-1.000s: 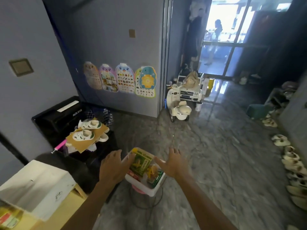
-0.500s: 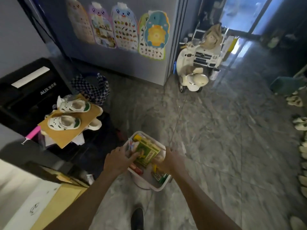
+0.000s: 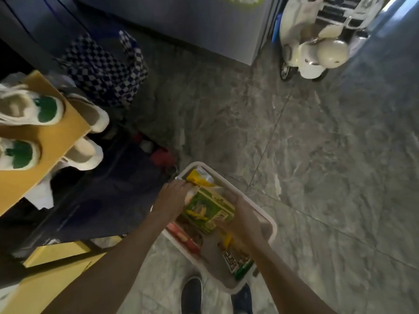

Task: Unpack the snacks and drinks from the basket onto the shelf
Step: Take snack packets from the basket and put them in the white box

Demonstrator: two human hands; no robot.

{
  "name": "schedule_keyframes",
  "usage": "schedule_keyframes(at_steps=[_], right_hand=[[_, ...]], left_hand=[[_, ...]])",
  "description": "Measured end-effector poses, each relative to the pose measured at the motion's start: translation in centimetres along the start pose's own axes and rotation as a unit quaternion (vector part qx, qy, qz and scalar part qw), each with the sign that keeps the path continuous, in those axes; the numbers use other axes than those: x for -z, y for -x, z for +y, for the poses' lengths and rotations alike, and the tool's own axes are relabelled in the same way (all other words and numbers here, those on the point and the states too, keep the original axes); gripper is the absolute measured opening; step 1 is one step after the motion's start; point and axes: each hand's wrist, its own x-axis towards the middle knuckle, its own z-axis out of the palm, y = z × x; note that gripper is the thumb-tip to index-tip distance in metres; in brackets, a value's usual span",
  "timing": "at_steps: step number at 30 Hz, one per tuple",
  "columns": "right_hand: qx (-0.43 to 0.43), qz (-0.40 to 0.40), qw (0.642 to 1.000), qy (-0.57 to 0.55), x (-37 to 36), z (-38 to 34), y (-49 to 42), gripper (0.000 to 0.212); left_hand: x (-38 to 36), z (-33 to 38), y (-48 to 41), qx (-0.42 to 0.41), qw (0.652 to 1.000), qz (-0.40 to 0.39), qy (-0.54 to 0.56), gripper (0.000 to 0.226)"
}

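A white basket (image 3: 271,225) sits low in front of me, full of snack packs. On top lies a green and yellow box (image 3: 207,209). My left hand (image 3: 172,200) grips the box's left end and my right hand (image 3: 242,220) holds its right end, both inside the basket. A yellow pack (image 3: 199,177) lies at the basket's far end. A red pack (image 3: 183,236) sits under my left forearm, and a green-capped item with a QR label (image 3: 235,261) lies at the near end. No shelf can be made out.
Left of me is a dark unit bearing a yellow board (image 3: 45,146) with white and green shoes (image 3: 29,109). A checkered bag (image 3: 106,66) stands behind it. A cream toy scooter (image 3: 313,53) is parked at the far right. Grey marble floor (image 3: 328,155) spreads right. My shoes (image 3: 191,295) are below.
The view has tilted down and closer to the basket. Both hands dropped from above the basket into it and closed on the two ends of the green and yellow box.
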Motion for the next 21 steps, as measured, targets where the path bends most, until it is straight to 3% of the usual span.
schedule_keyframes(at_steps=[5, 7, 12, 15, 17, 21], right_hand=[[-0.007, -0.003, 1.0, 0.015, -3.3, 3.2, -2.4, 0.041], [-0.015, -0.012, 0.999, 0.029, -3.4, 3.5, -2.7, 0.032], [0.008, -0.024, 0.995, 0.096, -0.3, 0.4, -0.5, 0.022], [0.025, -0.036, 0.992, 0.116, 3.4, -1.8, 1.6, 0.014], [0.044, -0.025, 0.993, 0.108, 6.2, -2.8, 2.9, 0.021], [0.075, 0.019, 0.992, 0.102, 11.8, -5.3, 5.1, 0.015]], left_hand=[[-2.5, -0.5, -2.1, -0.036, 0.999, 0.001, -0.023, 0.05], [-2.7, -0.9, -2.1, -0.033, 0.999, 0.011, -0.04, 0.041], [-0.9, -1.0, -0.5, -0.044, 0.996, 0.068, -0.029, 0.029], [2.0, -0.4, 1.6, -0.019, 0.994, 0.109, 0.008, 0.035], [5.0, 0.2, 3.5, 0.006, 0.989, 0.146, 0.034, 0.031], [10.9, 0.9, 7.2, 0.071, 0.973, 0.193, 0.107, 0.063]])
